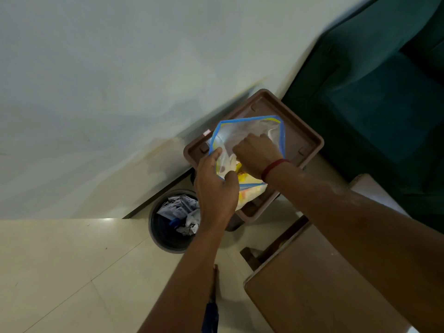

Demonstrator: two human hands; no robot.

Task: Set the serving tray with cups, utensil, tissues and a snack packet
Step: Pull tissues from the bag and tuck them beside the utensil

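Nearest to me, at the bottom right, I see the corner of a brown wooden table (319, 292), with pale floor tiles (72, 272) to its left. Both bare forearms reach up and away from me across the frame.

Just beyond the table, on the floor, stands a round dark waste bin (168, 239) with crumpled paper inside, close beside my left wrist.

My left hand (216, 188) is clamped on the near left edge of the snack packet (249, 133), thumb on top and fingers curled under the blue-bordered rim. My right hand (257, 152), with a red thread band (274, 168) at the wrist, is closed in a loose fist, knuckles up, pressed into the clear plastic at the packet's middle; I cannot tell whether it is pinching the film or only resting against it.

The packet is a clear, blue-edged bag with yellow print at its near end. It lies over the brown serving tray (310, 143), its long axis running from the near left, where the yellow end overhangs the tray's near rim, to the far right, where its open-looking blue-edged mouth points toward the tray's far corner. The tray itself sits turned diagonally, a corner pointing away.

Farther off, a dark green sofa (384, 92) stands right of the tray, and a pale wall (120, 68) fills the left.
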